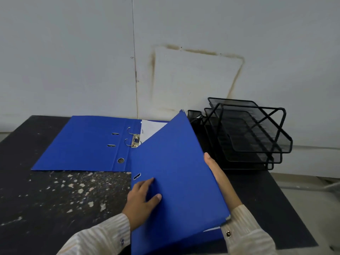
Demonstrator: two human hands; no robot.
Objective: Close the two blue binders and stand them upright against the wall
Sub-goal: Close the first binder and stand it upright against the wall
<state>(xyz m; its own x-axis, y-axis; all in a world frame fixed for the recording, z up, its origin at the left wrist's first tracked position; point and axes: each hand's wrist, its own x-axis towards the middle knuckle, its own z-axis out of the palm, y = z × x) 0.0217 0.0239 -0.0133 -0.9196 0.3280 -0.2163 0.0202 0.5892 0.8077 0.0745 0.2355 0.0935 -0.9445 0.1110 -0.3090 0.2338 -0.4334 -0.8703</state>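
A blue binder (84,144) lies open and flat at the back of the dark table, its metal rings (133,138) showing and white paper under its right side. A second blue binder (180,181) is nearer to me, its cover tilted partway up. My left hand (141,197) lies with straight fingers on that cover near its spine edge. My right hand (219,173) holds the cover's right edge, thumb on top, other fingers hidden behind it. The grey wall (92,61) rises right behind the table.
A black mesh stacking paper tray (246,133) stands at the back right against the wall, with a small black mesh holder (194,115) beside it. The table's speckled dark top (64,196) stretches to the front left. The table's right edge drops off beyond the tray.
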